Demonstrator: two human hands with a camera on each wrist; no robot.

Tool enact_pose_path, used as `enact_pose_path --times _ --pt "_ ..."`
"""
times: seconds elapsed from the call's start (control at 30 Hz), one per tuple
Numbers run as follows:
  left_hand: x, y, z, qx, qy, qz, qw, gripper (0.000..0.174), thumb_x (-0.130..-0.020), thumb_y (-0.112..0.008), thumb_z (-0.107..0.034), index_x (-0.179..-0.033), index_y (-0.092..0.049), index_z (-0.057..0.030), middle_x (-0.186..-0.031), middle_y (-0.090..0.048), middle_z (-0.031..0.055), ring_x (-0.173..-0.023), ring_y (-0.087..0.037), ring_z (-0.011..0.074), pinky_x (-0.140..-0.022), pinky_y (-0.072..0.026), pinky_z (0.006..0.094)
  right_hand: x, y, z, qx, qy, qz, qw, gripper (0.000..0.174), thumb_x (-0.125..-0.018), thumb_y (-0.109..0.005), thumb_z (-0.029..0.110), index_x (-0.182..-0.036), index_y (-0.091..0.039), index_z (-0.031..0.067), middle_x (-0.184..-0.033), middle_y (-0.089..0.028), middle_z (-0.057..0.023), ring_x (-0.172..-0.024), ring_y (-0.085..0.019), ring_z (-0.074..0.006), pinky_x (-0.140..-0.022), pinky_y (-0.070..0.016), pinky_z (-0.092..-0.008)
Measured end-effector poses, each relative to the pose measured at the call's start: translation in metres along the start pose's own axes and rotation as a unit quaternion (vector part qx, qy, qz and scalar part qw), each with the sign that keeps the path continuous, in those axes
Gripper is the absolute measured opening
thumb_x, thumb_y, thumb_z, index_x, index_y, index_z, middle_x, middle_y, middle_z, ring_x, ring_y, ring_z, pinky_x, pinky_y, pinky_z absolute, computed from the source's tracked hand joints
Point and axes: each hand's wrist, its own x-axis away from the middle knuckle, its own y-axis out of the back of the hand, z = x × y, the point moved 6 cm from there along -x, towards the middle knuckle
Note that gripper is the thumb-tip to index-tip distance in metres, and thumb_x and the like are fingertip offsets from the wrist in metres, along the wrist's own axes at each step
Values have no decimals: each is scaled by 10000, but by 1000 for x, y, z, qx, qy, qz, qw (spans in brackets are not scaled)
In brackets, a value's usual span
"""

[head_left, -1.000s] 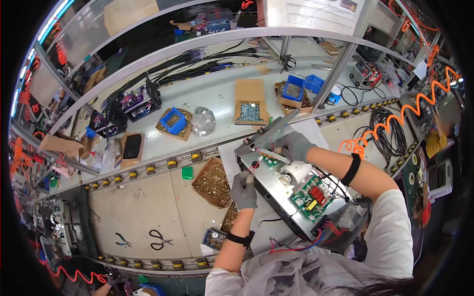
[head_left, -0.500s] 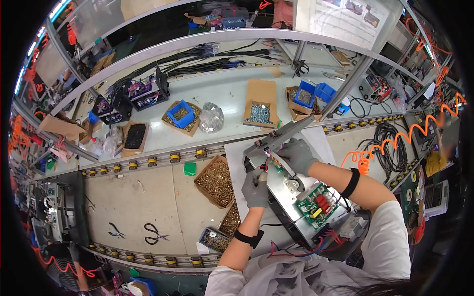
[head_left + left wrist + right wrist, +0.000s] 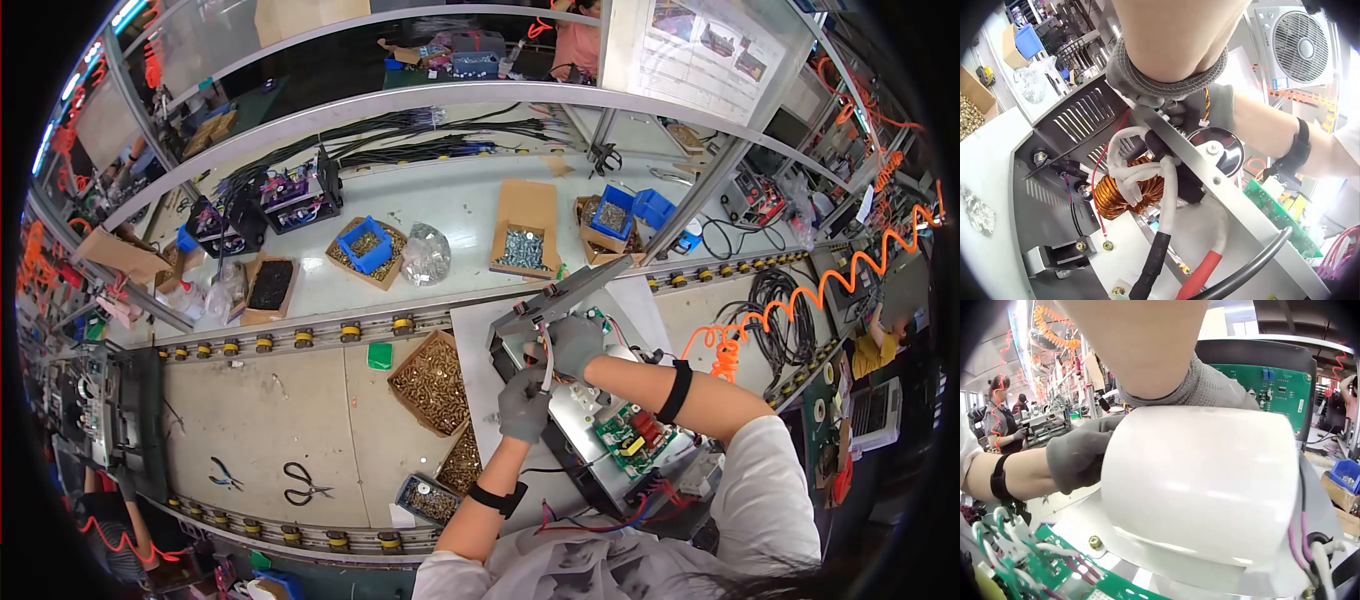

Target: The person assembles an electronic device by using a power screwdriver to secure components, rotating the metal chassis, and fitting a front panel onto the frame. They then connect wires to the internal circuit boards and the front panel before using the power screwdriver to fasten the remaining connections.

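Note:
Both hands wear grey gloves and work close together over an open metal chassis (image 3: 570, 412) in the head view. My left hand (image 3: 524, 405) grips the lower end of a white-sleeved cable (image 3: 548, 372) with curled fingers. Beside it, my right hand (image 3: 576, 345) bends over the chassis, its fingers at the cable; I cannot tell whether they hold it. The left wrist view shows a copper-wound coil (image 3: 1116, 199), thick white-sleeved leads (image 3: 1169, 194) and a slotted end panel (image 3: 1082, 119). A large white cylinder (image 3: 1200, 484) stands below the right wrist, near a green circuit board (image 3: 632, 440).
Cardboard boxes of brass-coloured fasteners (image 3: 430, 385) and a small tray (image 3: 430, 498) sit left of the chassis. Scissors (image 3: 303, 484) and pliers (image 3: 226, 474) lie further left. A roller rail (image 3: 350, 330) runs behind. An orange coiled hose (image 3: 725, 350) hangs at right.
The right hand has moved left and down from the end panel toward the left hand. The white-sleeved cable now stands more upright between them. The left hand has shifted slightly lower.

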Motion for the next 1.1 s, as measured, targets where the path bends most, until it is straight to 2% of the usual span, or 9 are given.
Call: enact_pose_path --times 0.2,0.3,0.43,0.5,0.67,0.83,0.9,0.97,1.1 --pt "0 16 -16 -43 25 -73 996 211 -783 -689 -67 -981 -622 -48 -792 -630 13 -709 -571 89 -640 -455 220 11 15 -11 27 64 -59 996 339 -728 -627 493 -868 -724 200 -863 -674 -88 -914 -595 -280 -845 -374 -397" --pt "-11 11 -26 -29 -47 -10 998 224 -795 -701 -133 -992 -627 -56 -835 -623 13 -721 -562 85 -638 -460 234 16 21 -34 -21 52 -129 990 297 -746 -636 449 -868 -720 192 -814 -674 -77 -907 -588 -259 -838 -374 -377" --pt "-24 5 -33 -150 -88 5 985 314 -762 -704 -168 -1045 -608 -73 -934 -620 65 -714 -595 171 -632 -477 274 7 39 -78 -87 -61 -147 983 321 -757 -663 432 -883 -722 142 -762 -675 -86 -831 -612 -266 -740 -450 -373" --pt "-29 -2 -48 -216 -65 -11 974 321 -769 -686 -207 -1053 -600 -84 -966 -631 91 -733 -613 214 -648 -488 316 -5 30 -104 -336 -111 -148 924 337 -768 -685 400 -913 -717 97 -774 -674 -98 -722 -623 -259 -661 -470 -360" --pt "-49 -12 -49 -375 -75 31 924 265 -778 -673 -210 -998 -589 -90 -786 -653 120 -707 -632 301 -619 -495 364 -25 6 -107 -487 -138 -112 855 372 -822 -680 276 -972 -660 -64 -815 -671 -101 -701 -595 -151 -669 -472 -324" --pt "-60 -3 -24 -121 -23 42 991 205 -780 -669 -142 -965 -621 -67 -782 -662 107 -692 -641 229 -650 -497 316 -37 -6 -114 -483 -122 -85 863 362 -831 -664 277 -979 -658 -54 -821 -672 -109 -724 -606 -171 -688 -473 -325" --pt "-56 3 -20 -93 7 -65 993 164 -756 -679 -116 -903 -649 -48 -806 -657 109 -698 -638 209 -655 -494 302 -31 6 -104 -473 -115 -72 871 359 -827 -664 278 -974 -660 -49 -824 -672 -120 -732 -614 -184 -695 -474 -328" --pt "-50 -4 -32 -167 -26 -116 979 140 -751 -669 -114 -877 -656 -55 -821 -656 109 -706 -637 224 -652 -493 309 -12 34 -87 -319 -159 -48 933 367 -804 -674 287 -972 -663 -39 -835 -670 -151 -748 -628 -222 -704 -474 -338" --pt "-49 -11 -52 -332 -46 -159 929 126 -743 -620 -131 -853 -665 -89 -860 -650 105 -750 -629 286 -650 -488 346 -17 35 -86 -235 -146 -85 957 362 -786 -682 289 -958 -669 -29 -834 -667 -170 -754 -632 -251 -704 -475 -345"
